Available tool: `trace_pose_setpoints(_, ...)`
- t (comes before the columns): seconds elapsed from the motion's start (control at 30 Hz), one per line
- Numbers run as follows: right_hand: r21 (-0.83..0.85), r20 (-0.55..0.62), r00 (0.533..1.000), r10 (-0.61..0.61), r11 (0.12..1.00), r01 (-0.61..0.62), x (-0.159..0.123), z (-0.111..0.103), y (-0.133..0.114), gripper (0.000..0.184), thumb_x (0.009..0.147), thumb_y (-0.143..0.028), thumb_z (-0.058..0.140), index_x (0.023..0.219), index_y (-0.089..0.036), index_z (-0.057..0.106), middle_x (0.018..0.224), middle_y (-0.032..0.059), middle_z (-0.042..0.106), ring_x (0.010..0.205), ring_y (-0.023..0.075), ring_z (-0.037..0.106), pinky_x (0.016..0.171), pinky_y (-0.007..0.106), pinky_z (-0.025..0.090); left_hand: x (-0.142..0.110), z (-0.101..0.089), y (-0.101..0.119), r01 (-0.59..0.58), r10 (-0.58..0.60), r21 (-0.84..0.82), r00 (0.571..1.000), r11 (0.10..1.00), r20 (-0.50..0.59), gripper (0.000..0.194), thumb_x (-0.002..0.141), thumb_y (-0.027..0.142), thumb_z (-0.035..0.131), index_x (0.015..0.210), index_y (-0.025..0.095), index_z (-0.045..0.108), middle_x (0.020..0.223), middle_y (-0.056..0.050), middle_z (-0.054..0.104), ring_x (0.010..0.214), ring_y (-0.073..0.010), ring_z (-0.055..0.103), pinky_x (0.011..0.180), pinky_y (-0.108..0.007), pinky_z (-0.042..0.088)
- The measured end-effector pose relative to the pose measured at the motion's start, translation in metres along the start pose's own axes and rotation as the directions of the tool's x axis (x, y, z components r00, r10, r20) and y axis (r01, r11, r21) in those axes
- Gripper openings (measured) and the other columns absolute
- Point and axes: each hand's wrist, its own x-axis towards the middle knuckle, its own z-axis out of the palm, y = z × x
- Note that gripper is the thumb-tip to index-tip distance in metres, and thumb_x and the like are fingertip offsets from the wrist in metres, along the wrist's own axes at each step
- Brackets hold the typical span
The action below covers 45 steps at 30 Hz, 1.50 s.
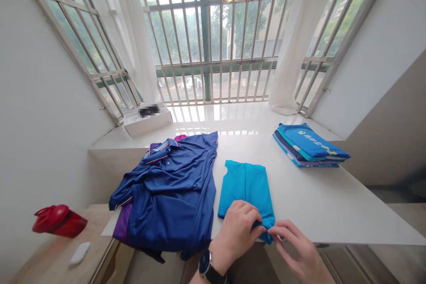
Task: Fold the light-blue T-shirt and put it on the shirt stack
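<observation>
A turquoise shirt (pixel 248 184) lies folded into a narrow rectangle near the front edge of the white sill. On its near end rests my left hand (pixel 241 222), fingers curled and closed on the fabric by the lower right corner. My right hand (pixel 293 242) pinches that same corner between thumb and fingertips, where a bit of cloth hangs over the edge. Just left of the shirt is a navy polo shirt (pixel 179 182), spread loosely over other garments, with purple cloth (pixel 123 222) showing beneath it.
A stack of folded shirts (pixel 309 144) sits at the right. In the back left corner stands a white box (pixel 148 122) with a blurred dark item. A red shaker bottle (pixel 60 221) and a white mouse-like object (pixel 80 253) are on the lower wooden surface. Curtains flank the barred window.
</observation>
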Motion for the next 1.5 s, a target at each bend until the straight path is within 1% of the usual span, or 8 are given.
trace_pose_setpoints(0.1,-0.04,0.013,0.999,-0.029,0.999,0.03,-0.001,0.002,0.002,0.015,0.092,-0.022,0.056,0.098,-0.027,0.07,0.093,0.0046,0.067,0.086,0.0169,0.069,0.076,0.024,0.058,0.0,-0.002,0.001,-0.019,0.019,-0.002,1.0,1.0,0.009,0.014,0.083,0.017,0.071,0.092,0.021,0.062,0.098,-0.001,0.07,0.097,-0.0199,0.061,0.087,-0.034,0.044)
trace_pose_setpoints(0.3,-0.157,0.039,0.998,-0.042,0.986,0.048,0.004,0.002,0.004,0.016,0.094,-0.025,0.055,0.1,-0.028,0.07,0.09,0.0034,0.068,0.08,0.017,0.068,0.073,0.026,0.056,0.0,0.001,0.001,0.039,-0.038,0.028,0.999,0.999,-0.005,0.01,0.086,0.019,0.069,0.092,0.02,0.061,0.095,-0.003,0.069,0.093,-0.0213,0.061,0.084,-0.035,0.045)
trace_pose_setpoints(0.6,-0.338,0.256,0.949,-0.183,0.903,0.265,0.027,-0.006,0.005,0.023,0.094,-0.016,0.048,0.095,-0.027,0.069,0.083,0.001,0.068,0.069,0.0135,0.063,0.065,0.022,0.048,-0.002,0.002,-0.001,0.013,-0.013,0.015,1.0,1.0,0.019,0.013,0.09,0.01,0.058,0.099,0.02,0.059,0.102,-0.004,0.067,0.098,-0.0206,0.059,0.087,-0.034,0.045)
trace_pose_setpoints(0.8,-0.414,0.247,0.924,-0.291,0.831,0.372,0.034,-0.007,0.007,0.029,0.089,-0.011,0.046,0.1,-0.028,0.067,0.074,-0.0013,0.066,0.059,0.0141,0.06,0.056,0.023,0.043,-0.001,0.0,0.001,0.016,-0.016,0.026,1.0,1.0,0.009,0.017,0.091,0.007,0.054,0.101,0.019,0.059,0.103,-0.005,0.067,0.099,-0.0203,0.058,0.088,-0.034,0.047)
trace_pose_setpoints(1.03,-0.4,0.222,0.943,-0.248,0.859,0.32,0.039,-0.012,-0.004,0.024,0.095,-0.023,0.046,0.076,-0.026,0.059,0.067,-0.0021,0.061,0.052,0.0123,0.058,0.047,0.023,0.04,-0.001,0.0,0.0,-0.001,0.001,0.028,1.0,1.0,-0.003,0.019,0.089,0.006,0.054,0.101,0.02,0.06,0.101,-0.005,0.067,0.099,-0.0208,0.06,0.089,-0.035,0.048)
trace_pose_setpoints(1.3,-0.366,0.132,0.971,-0.2,0.9,0.235,0.014,-0.013,0.012,0.014,0.094,-0.026,0.052,0.091,-0.028,0.066,0.096,0.0032,0.072,0.075,0.0143,0.071,0.062,0.021,0.055,-0.002,-0.001,0.003,-0.014,0.014,0.01,1.0,1.0,-0.01,0.017,0.089,0.007,0.055,0.099,0.02,0.06,0.101,-0.003,0.068,0.099,-0.0194,0.059,0.09,-0.034,0.047)
trace_pose_setpoints(1.4,-0.366,0.062,0.981,-0.181,0.911,0.192,0.008,-0.011,0.009,0.01,0.092,-0.033,0.058,0.094,-0.029,0.067,0.095,0.0027,0.072,0.08,0.0169,0.072,0.069,0.024,0.057,-0.003,0.0,0.002,-0.016,0.016,-0.011,0.999,1.0,-0.029,0.018,0.085,0.005,0.058,0.095,0.02,0.06,0.101,-0.003,0.068,0.099,-0.0195,0.059,0.09,-0.034,0.046)
trace_pose_setpoints(1.5,-0.396,-0.02,0.996,-0.085,0.915,0.07,0.005,-0.001,0.0,0.015,0.09,-0.041,0.059,0.088,-0.028,0.065,0.083,0.0015,0.07,0.069,0.017,0.07,0.058,0.025,0.055,-0.003,0.001,0.001,-0.015,0.015,-0.024,0.999,1.0,-0.037,0.019,0.083,0.005,0.06,0.093,0.02,0.061,0.101,-0.002,0.068,0.099,-0.0194,0.059,0.089,-0.034,0.046)
